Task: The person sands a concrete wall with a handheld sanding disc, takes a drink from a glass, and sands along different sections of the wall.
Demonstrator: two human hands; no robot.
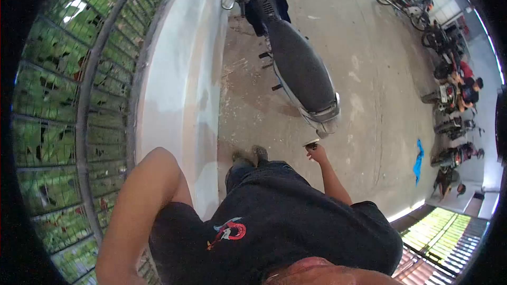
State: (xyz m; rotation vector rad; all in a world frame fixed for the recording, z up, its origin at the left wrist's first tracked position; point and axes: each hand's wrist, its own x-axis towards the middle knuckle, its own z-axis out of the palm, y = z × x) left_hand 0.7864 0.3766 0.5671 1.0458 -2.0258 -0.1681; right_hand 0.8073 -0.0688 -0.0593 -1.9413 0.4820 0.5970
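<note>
My right hand (316,153) is closed around a small dark object with a pale flat edge (311,142), too small to name. It is just below the rear end of a parked motorbike (301,66) with a long black seat, and a small gap shows between them. On the left, my bent arm rises with the elbow near the white wall (169,89). My left hand lies outside the picture. My feet in dark shoes (260,153) stand on the concrete floor behind the motorbike.
A metal fence (84,100) with greenery behind it runs along the left. Several motorbikes (449,126) stand along the far right wall, with people beside them, one person (469,91) in dark clothes. A blue cloth (418,162) lies on the floor (364,100).
</note>
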